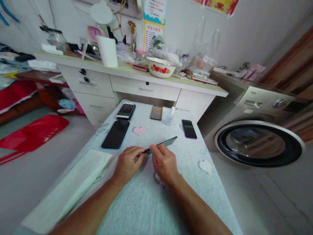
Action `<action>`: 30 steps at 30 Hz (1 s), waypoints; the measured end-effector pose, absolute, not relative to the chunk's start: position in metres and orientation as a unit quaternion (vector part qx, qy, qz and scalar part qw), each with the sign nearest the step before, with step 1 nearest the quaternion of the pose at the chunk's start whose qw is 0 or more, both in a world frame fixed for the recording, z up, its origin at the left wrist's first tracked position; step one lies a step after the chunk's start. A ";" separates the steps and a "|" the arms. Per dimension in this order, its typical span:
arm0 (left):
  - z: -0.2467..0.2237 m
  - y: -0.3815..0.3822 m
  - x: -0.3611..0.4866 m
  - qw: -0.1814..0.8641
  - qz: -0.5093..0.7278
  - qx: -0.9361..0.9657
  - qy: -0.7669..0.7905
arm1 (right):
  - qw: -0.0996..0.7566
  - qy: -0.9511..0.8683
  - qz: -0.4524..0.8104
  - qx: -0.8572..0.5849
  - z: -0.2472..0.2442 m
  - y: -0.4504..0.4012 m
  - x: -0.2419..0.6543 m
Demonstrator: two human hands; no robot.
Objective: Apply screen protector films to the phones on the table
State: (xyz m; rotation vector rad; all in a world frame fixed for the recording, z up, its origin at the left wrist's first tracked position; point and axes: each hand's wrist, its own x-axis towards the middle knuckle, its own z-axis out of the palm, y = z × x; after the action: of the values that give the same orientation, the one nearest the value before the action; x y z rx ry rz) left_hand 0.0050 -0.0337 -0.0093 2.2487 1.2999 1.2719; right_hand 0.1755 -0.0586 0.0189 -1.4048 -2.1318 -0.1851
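Both my hands hold a dark, thin phone (168, 141), tilted up from the cloth-covered table. My left hand (128, 164) pinches its near left end between thumb and fingers. My right hand (165, 163) is closed at its near edge, with the fingertips beside the left ones; exactly what they grip there is hidden. Just beyond lies a pink heart-shaped piece (139, 131). A large black phone (115, 134) rests on the left, and behind it a white-framed phone (126, 111) lies on another dark one. A phone case (156, 113) and a clear spray bottle (169, 116) are farther back.
A purple-edged phone (189, 129) lies at the table's right side. A folded pale cloth or paper packet (70, 186) runs along the left edge. Past the table stands a desk with drawers (146, 87), holding a flowered bowl (161, 68). A washing machine (249, 98) is on the right.
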 end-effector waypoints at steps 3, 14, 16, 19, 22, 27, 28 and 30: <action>-0.008 -0.035 0.005 0.133 0.433 0.774 0.442 | 0.287 -0.805 -0.070 -0.515 0.021 -0.061 0.171; -0.007 -0.036 0.007 0.131 0.438 0.779 0.429 | 0.285 -0.813 -0.063 -0.504 0.018 -0.064 0.168; -0.006 -0.036 0.007 0.135 0.437 0.778 0.430 | 0.284 -0.812 -0.061 -0.507 0.019 -0.063 0.169; -0.004 -0.037 0.007 0.133 0.440 0.776 0.431 | 0.287 -0.808 -0.058 -0.511 0.019 -0.062 0.173; -0.004 -0.036 0.007 0.123 0.440 0.775 0.436 | 0.287 -0.802 -0.056 -0.520 0.020 -0.059 0.178; -0.004 -0.035 0.007 0.114 0.434 0.776 0.443 | 0.293 -0.788 -0.057 -0.538 0.020 -0.056 0.185; -0.005 -0.035 0.006 0.114 0.434 0.776 0.443 | 0.297 -0.785 -0.055 -0.540 0.020 -0.055 0.187; -0.004 -0.035 0.006 0.115 0.432 0.776 0.445 | 0.304 -0.781 -0.050 -0.544 0.019 -0.053 0.191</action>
State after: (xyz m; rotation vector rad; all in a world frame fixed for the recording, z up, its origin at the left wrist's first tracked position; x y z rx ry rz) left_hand 0.0059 -0.0354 -0.0042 2.2745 1.3044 1.2654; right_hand 0.1906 -0.0530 0.0185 -1.4417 -2.0682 -0.1323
